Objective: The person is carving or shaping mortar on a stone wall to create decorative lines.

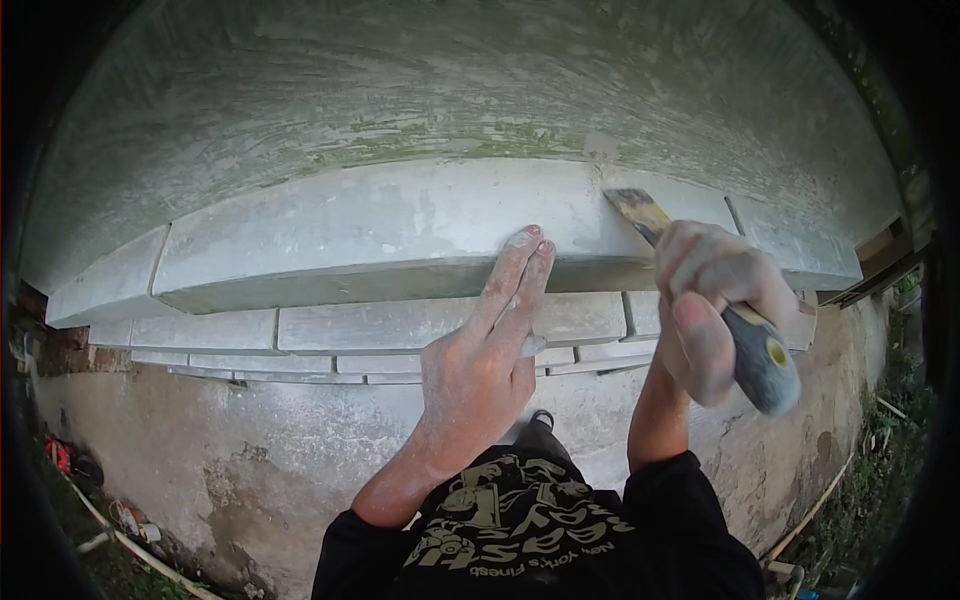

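My right hand (pixel 715 300) is wrapped round the grey and yellow handle of a putty knife (pixel 765 365). Its stained blade points up and left, over the top face of a long pale block (pixel 360 215) along the wall's foot. Whether the blade touches that block, I cannot tell. Two outstretched fingers of my left hand (pixel 475 365) reach the block's front edge, while its other fingers are folded and partly hidden. A small greyish bit shows beside them, too unclear to name. Both hands are dusted white. A light smear (pixel 600 145) marks the wall just beyond the blade.
A rough grey-green plastered wall (pixel 430 90) rises beyond the blocks. More pale blocks (pixel 350 325) lie in stepped rows below, above a stained concrete surface (pixel 310 430). Plants (pixel 885 450) and a pole (pixel 815 505) are at the right, and a red object (pixel 58 455) at the left.
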### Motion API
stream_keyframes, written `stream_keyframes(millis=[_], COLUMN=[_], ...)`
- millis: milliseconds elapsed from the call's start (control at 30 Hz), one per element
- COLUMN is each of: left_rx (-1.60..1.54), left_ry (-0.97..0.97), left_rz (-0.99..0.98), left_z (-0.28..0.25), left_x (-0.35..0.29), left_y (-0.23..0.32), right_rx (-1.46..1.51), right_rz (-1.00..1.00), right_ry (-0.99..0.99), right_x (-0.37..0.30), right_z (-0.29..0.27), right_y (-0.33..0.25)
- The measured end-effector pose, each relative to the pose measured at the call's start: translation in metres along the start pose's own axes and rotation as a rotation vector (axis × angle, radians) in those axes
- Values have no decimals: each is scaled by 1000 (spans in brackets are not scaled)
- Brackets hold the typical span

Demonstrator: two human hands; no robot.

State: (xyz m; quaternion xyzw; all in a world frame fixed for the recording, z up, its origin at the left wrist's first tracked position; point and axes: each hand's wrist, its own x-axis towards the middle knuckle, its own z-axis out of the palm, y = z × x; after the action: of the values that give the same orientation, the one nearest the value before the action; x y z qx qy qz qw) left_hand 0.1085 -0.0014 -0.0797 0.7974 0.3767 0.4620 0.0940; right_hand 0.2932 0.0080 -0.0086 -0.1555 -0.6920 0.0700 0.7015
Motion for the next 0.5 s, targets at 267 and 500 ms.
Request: stream_keyframes(millis=[267,500], left_rx=[-20,-15], left_ry=[27,-1], left_rz=[22,6], left_z=[0,-1], left_x=[3,1], left_y=[0,0], right_rx=[-148,-99], right_rz=[32,-7], right_ry=[-3,-171], right_x=[12,5], right_z=[9,-4], right_y=[-4,-14])
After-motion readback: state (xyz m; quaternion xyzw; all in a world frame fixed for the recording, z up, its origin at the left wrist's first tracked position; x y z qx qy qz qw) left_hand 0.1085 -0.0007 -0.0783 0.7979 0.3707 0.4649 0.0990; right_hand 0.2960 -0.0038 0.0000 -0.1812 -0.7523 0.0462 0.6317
